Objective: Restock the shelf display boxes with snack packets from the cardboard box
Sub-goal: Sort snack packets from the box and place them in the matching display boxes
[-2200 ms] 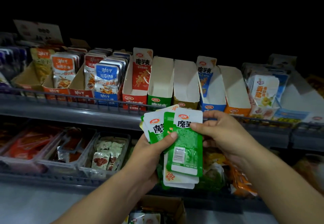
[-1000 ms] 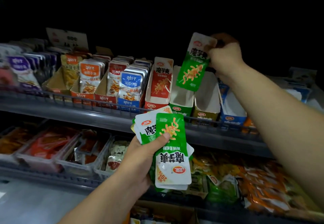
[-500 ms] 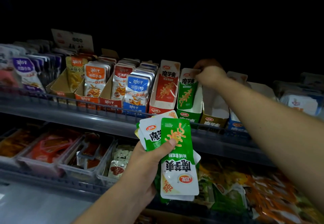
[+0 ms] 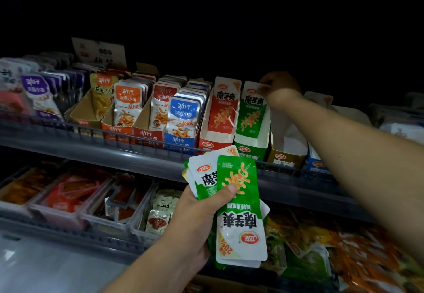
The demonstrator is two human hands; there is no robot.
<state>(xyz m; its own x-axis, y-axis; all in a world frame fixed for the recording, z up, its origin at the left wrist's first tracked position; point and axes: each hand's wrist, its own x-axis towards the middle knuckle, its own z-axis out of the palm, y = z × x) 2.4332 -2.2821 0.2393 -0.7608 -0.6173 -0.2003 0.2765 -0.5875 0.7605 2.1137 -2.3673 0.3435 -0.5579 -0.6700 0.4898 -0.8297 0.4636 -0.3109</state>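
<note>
1. Snack packets point(image 4: 238, 212): green and white, fanned in a bunch just below the front edge of the shelf point(image 4: 91, 152), front one upside down; gripped by the left hand point(image 4: 197, 219), thumb pressed on the front and fingers curled behind
2. One green packet point(image 4: 251, 113) upright at the front of the green display box point(image 4: 250, 150); top corner pinched, as far as the dim light shows, by the fingers point(image 4: 263, 89) of the right hand point(image 4: 278, 85), so not yet let go
3. Beside it on the left, red display box point(image 4: 207, 143) with one packet showing; on the right, gold display box point(image 4: 284, 155), seemingly bare inside; blue display box point(image 4: 316, 164) largely hidden behind the forearm
4. Judged early in the job: one green packet going in, the whole bunch left to place, gold box seemingly unfilled
5. Cardboard box too dark to make out at the bottom edge
</note>
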